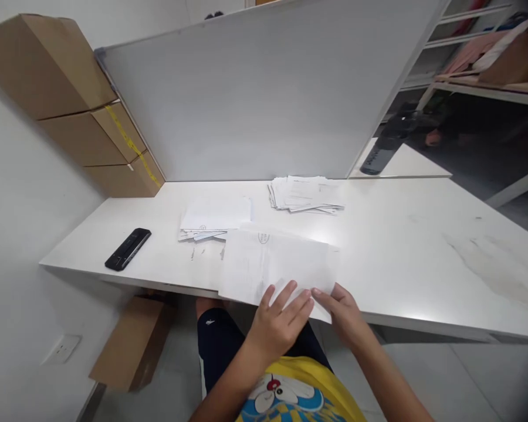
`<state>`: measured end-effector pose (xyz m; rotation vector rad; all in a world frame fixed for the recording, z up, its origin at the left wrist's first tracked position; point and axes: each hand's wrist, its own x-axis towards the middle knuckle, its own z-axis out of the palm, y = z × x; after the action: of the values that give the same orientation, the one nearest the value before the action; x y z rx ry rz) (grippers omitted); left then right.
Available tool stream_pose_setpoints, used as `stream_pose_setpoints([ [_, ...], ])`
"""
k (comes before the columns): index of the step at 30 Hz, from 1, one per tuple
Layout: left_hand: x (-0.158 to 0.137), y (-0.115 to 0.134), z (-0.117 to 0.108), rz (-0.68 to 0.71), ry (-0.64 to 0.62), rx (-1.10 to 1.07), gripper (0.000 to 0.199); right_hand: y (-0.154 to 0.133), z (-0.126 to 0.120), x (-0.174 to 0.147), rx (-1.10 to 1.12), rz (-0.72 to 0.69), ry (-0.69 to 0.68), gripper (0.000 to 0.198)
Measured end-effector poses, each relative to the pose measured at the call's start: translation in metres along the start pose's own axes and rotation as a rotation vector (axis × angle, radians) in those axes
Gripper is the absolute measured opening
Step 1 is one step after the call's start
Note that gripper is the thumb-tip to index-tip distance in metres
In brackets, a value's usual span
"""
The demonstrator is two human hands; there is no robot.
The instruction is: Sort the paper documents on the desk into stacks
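Observation:
A thin white sheet of paper [294,258] with a round printed mark lies at the table's front edge, its near side overhanging a little. My left hand [281,319] rests on its lower part with the fingers spread and flat. At the sheet's lower right corner, my right hand [345,313] pinches the paper between thumb and fingers. Just beyond it to the left is a pile of white papers [215,214], partly touched by the sheet's upper edge. A second, looser stack of printed papers [305,193] sits farther back, by the whiteboard.
The white table [405,258] runs along a leaning whiteboard [264,94]. On the left lies a black phone [128,249], with stacked cardboard boxes [74,76] behind. A dark bottle [385,146] stands at the back right. Below the table is another cardboard box [129,343].

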<state>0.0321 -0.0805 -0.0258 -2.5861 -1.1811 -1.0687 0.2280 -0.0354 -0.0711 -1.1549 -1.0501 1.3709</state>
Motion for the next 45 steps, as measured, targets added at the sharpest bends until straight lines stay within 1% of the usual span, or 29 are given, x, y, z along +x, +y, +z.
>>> stream_pose_setpoints([
  [1,-0.001,0.005,0.002,-0.045,0.061,-0.008,0.056,-0.004,-0.012,-0.001,-0.039,0.014,0.050,0.036],
  [2,-0.001,0.006,0.004,-0.125,0.135,-0.017,0.061,-0.009,-0.023,0.000,-0.085,0.012,0.108,0.035],
  [5,0.004,-0.004,0.012,-0.478,0.335,-0.063,0.088,-0.021,-0.040,0.007,-0.162,-0.055,0.291,0.034],
  [7,0.008,-0.014,0.019,-0.653,0.386,-0.140,0.100,-0.021,-0.043,0.009,-0.161,-0.110,0.382,0.032],
  [9,0.009,-0.018,0.025,-0.728,0.373,-0.256,0.095,-0.017,-0.043,0.007,-0.144,-0.173,0.420,0.028],
  [10,0.009,-0.017,0.028,-0.735,0.362,-0.306,0.090,-0.014,-0.042,0.006,-0.122,-0.215,0.421,0.027],
  [12,0.009,-0.010,0.036,-0.706,0.354,-0.370,0.077,-0.012,-0.043,0.003,-0.052,-0.316,0.418,0.033],
  [14,0.012,0.000,0.043,-0.642,0.378,-0.388,0.066,-0.014,-0.044,0.002,0.013,-0.401,0.432,0.037],
  [15,0.016,0.004,0.047,-0.603,0.384,-0.392,0.060,-0.016,-0.045,0.002,0.031,-0.428,0.442,0.036],
  [18,0.032,0.009,0.053,-0.514,0.370,-0.414,0.038,-0.024,-0.048,0.004,0.064,-0.464,0.475,0.026],
  [21,0.045,0.005,0.056,-0.534,0.415,-0.442,0.014,-0.026,-0.054,0.006,0.066,-0.466,0.555,0.026],
  [22,0.046,0.003,0.057,-0.557,0.426,-0.455,0.011,-0.024,-0.057,0.007,0.047,-0.442,0.582,0.027],
  [23,0.045,0.002,0.059,-0.577,0.417,-0.475,0.013,-0.022,-0.061,0.008,0.024,-0.399,0.600,0.027],
  [26,0.037,0.006,0.066,-0.602,0.302,-0.555,0.032,-0.012,-0.072,0.012,-0.007,-0.267,0.615,0.027],
  [28,0.032,0.011,0.070,-0.606,0.223,-0.600,0.039,-0.007,-0.078,0.014,-0.012,-0.244,0.608,0.028],
  [30,0.030,0.017,0.071,-0.618,0.179,-0.641,0.035,-0.006,-0.082,0.015,-0.042,-0.242,0.564,0.023],
  [33,0.030,0.024,0.058,-0.634,0.201,-0.719,0.022,-0.014,-0.082,0.010,-0.129,-0.182,0.451,0.014],
  [35,0.023,0.028,0.044,-0.665,0.221,-0.774,0.022,-0.024,-0.079,0.001,-0.191,-0.104,0.321,0.017],
  [37,0.008,0.032,0.029,-0.769,0.246,-0.837,0.029,-0.034,-0.074,-0.012,-0.234,-0.009,0.166,0.024],
  [39,-0.013,0.034,0.018,-0.941,0.298,-0.907,0.038,-0.041,-0.066,-0.026,-0.250,0.078,0.058,0.030],
  [42,-0.046,0.030,0.010,-1.202,0.344,-1.009,0.045,-0.043,-0.052,-0.043,-0.245,0.168,-0.006,0.035],
  [44,-0.062,0.023,0.009,-1.311,0.325,-1.049,0.046,-0.037,-0.043,-0.048,-0.217,0.201,-0.015,0.038],
  [45,-0.067,0.019,0.009,-1.334,0.313,-1.059,0.046,-0.032,-0.040,-0.049,-0.202,0.212,-0.011,0.040],
])
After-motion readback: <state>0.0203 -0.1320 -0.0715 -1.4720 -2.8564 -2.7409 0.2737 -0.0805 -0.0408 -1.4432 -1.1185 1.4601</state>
